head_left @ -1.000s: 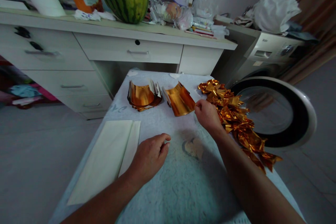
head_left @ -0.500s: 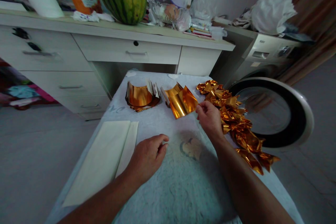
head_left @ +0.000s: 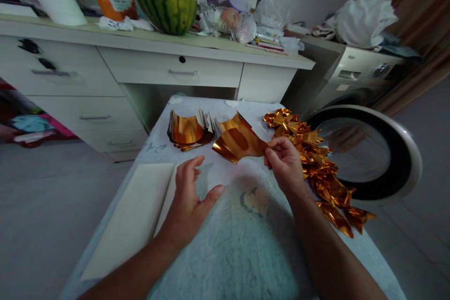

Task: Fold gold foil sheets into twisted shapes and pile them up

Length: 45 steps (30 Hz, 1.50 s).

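Observation:
Between thumb and fingers, my right hand [head_left: 285, 161] pinches the right corner of a shiny gold foil sheet [head_left: 242, 143]. The sheet is curved and reaches left over another curled stack of foil sheets behind it. My left hand [head_left: 190, 199] is spread open with nothing in it, below and left of the sheet. Farther left stands a second curled stack of gold foil sheets [head_left: 188, 130] with pale edges. Beside my left forearm lies folded white paper [head_left: 135, 215]. A heap of folded gold foil pieces [head_left: 305, 145] runs along the table's right side.
A patterned cloth covers the table [head_left: 246, 243]. Behind it stands a white desk [head_left: 158, 68] with drawers, bearing a cut watermelon [head_left: 163, 7] and plastic bags. On the right, a washing machine's open round door [head_left: 415, 154] sits close to the table edge.
My right hand has drawn the foil sheet slightly toward me and right, lifting its corner. My left hand has risen forward and spread its fingers and thumb.

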Each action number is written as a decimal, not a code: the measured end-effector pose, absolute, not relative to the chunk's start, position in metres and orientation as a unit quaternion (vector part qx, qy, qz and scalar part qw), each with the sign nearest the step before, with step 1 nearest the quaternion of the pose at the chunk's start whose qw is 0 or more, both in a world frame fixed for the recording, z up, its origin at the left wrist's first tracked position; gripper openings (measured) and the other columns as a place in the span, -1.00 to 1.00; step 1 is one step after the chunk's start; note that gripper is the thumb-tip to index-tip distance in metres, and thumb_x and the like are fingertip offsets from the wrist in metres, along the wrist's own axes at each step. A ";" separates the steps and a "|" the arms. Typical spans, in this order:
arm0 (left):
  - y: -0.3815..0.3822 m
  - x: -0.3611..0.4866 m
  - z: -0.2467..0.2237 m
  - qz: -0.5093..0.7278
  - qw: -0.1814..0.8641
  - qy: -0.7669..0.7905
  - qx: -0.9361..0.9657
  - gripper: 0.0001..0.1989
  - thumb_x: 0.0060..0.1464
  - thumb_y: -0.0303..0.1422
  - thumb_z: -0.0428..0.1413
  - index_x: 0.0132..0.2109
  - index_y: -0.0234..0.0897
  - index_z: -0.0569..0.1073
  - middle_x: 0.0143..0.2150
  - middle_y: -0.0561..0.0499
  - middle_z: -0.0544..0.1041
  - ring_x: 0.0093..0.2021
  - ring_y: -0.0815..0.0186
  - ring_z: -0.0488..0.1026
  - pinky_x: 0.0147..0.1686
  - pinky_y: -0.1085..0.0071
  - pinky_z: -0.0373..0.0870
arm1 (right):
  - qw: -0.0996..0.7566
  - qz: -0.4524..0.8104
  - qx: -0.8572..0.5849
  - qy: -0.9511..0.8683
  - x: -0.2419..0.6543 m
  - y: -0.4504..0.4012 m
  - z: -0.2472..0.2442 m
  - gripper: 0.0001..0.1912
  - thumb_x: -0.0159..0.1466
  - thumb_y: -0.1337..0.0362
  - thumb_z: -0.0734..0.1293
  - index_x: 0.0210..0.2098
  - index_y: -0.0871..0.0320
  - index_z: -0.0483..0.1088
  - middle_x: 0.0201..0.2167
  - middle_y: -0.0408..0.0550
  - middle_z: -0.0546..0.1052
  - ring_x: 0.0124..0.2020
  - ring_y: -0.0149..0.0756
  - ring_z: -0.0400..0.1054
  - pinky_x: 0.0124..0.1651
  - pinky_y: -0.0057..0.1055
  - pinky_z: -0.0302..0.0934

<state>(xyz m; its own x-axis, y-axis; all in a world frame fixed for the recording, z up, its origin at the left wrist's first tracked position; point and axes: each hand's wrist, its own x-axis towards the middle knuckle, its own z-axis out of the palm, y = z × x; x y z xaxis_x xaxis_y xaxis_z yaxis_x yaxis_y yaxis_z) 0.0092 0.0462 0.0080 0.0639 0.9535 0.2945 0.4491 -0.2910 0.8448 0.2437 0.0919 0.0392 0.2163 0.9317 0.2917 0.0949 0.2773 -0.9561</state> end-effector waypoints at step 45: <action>0.041 0.005 0.019 0.406 0.463 0.492 0.615 -0.71 0.22 -0.13 0.06 -0.28 -0.25 0.50 -0.47 0.07 0.45 -0.39 0.28 0.43 -0.36 0.40 0.43 | 0.190 0.143 -0.674 -0.700 0.219 0.152 0.025 -0.51 0.26 0.35 0.27 0.17 0.32 0.31 0.06 0.20 0.43 0.06 -0.17 0.35 0.14 -0.38 0.18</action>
<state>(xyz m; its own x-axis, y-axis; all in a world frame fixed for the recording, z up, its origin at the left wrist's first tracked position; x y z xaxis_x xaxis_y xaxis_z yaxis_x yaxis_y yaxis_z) 0.0053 0.0410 0.0193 0.1868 0.9814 0.0441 0.2287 -0.0871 0.9696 0.2192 0.1519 0.0254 -0.0202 0.9970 0.0740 0.8883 0.0519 -0.4564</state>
